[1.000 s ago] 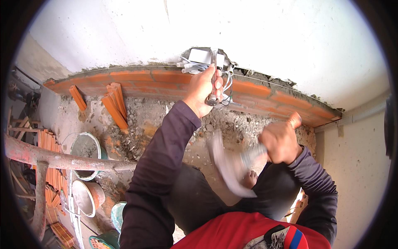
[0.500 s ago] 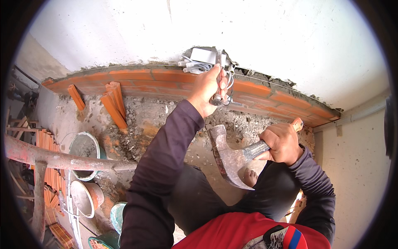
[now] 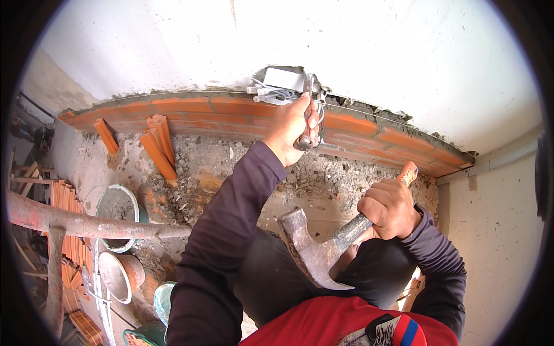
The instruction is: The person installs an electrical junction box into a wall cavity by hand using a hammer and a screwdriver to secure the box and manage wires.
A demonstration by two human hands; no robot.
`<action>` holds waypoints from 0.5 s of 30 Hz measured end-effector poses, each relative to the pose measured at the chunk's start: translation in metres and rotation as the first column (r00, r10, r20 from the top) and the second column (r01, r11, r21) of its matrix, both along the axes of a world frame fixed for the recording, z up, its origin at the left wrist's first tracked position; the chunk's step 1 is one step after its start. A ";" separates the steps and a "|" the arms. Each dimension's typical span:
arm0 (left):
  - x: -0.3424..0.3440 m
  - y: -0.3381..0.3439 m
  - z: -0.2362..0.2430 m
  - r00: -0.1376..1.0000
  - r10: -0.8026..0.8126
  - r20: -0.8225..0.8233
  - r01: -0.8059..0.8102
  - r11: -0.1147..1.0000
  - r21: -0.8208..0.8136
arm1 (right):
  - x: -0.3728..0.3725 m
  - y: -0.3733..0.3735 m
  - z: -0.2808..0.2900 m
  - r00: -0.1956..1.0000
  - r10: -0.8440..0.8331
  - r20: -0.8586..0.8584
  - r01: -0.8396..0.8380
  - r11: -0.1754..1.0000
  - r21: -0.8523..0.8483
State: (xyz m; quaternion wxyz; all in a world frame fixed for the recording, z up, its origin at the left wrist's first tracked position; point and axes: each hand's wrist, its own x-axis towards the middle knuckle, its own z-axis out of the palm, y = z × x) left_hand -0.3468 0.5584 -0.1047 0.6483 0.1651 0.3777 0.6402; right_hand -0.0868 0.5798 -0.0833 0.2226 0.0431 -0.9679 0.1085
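My left hand is wrapped round a steel chisel. The chisel's tip rests at the right side of a rough hole in the white wall, beside a white box. Grey cables bunch out of the hole, just left of my fingers. The chisel's struck end shows below my fist. In my right hand is a claw hammer, gripped by its dark handle with an orange end. The hammer's head hangs over my lap, apart from the chisel.
A low course of orange bricks runs along the wall, with a string above it. Loose bricks lean at the left. Rubble covers the floor. Buckets and a rusty metal frame stand at the left.
The hammer has swung down toward my lap, away from the chisel. My left hand and the chisel have shifted slightly to the right.
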 end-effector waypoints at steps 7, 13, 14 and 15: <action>0.000 -0.001 -0.004 0.999 0.013 -0.030 -0.012 1.000 0.009 | 0.005 0.002 0.003 0.999 0.035 0.034 -0.036 0.999 0.017; -0.003 0.005 -0.006 0.995 0.030 -0.091 -0.027 0.999 0.028 | 0.009 0.016 -0.013 0.884 -0.444 0.147 0.420 0.892 0.169; -0.004 0.007 -0.007 0.993 0.038 -0.109 -0.035 0.999 0.029 | 0.011 0.017 -0.013 0.890 -0.438 0.127 0.414 0.893 0.178; -0.004 0.007 -0.009 0.994 0.036 -0.102 -0.033 0.999 0.027 | 0.013 0.017 -0.013 0.896 -0.431 0.108 0.408 0.894 0.187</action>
